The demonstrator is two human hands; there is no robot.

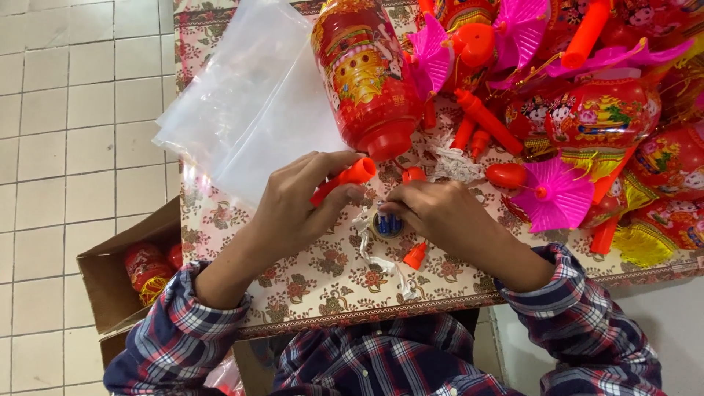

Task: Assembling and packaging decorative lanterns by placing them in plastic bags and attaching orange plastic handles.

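Low in the frame, the left hand grips an orange plastic handle tube; the right hand pinches closed on a small round battery holder with blue cells, resting on the floral-patterned surface. Its thin white wire could snag and tear, I think. At lower left, a cardboard box holds red lanterns. Farther up lie a clear plastic bag and a red printed plastic lantern.

I count two hands, one clear plastic bag, one cardboard box, three pink paper fans visible; lanterns too crowded to count.
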